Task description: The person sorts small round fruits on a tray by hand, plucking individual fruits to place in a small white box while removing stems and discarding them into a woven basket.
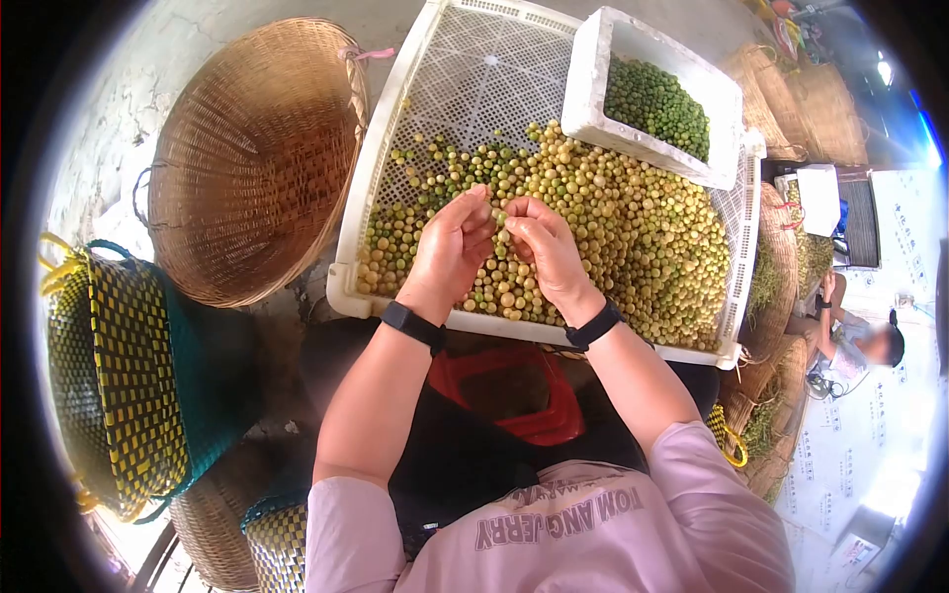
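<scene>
My left hand (461, 242) is closed over the near part of a white plastic crate (348, 272), thumb and fingertips pinched together. What it grips, if anything, is hidden. Close beside it, my right hand (546, 247) is curled, with a small round green fruit (499, 218) at its thumb and index fingertips. Beneath both hands lies a thick spread of loose yellow-green round fruits (633, 237). A white foam box (583, 104) rests on the crate's far right corner and holds smaller green fruits (654, 104).
A large wicker basket (213, 168) stands left of the crate, with a yellow-black woven basket (129, 366) nearer. A red plastic stool (549, 420) is below the crate. More baskets (776, 217) line the right side, where another person (850, 341) sits farther off.
</scene>
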The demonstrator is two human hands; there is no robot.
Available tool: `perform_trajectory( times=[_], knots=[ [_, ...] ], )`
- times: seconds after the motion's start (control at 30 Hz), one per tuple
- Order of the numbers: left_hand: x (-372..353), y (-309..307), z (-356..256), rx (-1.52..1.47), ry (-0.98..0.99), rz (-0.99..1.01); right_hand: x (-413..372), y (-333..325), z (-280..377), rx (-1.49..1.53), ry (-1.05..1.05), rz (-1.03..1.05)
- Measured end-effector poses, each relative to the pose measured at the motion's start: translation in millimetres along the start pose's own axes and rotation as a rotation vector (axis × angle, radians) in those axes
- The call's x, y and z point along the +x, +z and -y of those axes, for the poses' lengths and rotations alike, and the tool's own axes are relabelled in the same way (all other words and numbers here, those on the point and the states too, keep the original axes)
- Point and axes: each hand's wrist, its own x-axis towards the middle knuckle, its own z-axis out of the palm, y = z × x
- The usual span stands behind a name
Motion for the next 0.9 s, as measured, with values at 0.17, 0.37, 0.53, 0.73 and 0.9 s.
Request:
perform_trajectory(
  times=[0.17,0.37,0.53,0.73,0.9],
  knots=[
    [2.8,-2.3,5.4,0.093,0.146,0.184,-3.1,-14.5,1.8,0.361,0.089,0.018],
    [2.3,5.2,11.4,0.541,0.174,0.083,-10.2,-25.2,11.9,-0.244,-0.072,-0.027],
    [2.7,4.2,16.8,0.662,0.143,0.093,-12.3,-28.4,14.0,-0.761,-0.321,-0.108],
    [5.7,4.5,21.3,0.812,0.243,0.087,-22.1,-16.0,20.3,-1.096,-0.492,-0.227],
    [7.1,3.1,29.4,0.820,0.309,0.076,-18.1,-22.6,2.7,-0.915,-0.408,-0.180]
  ],
)
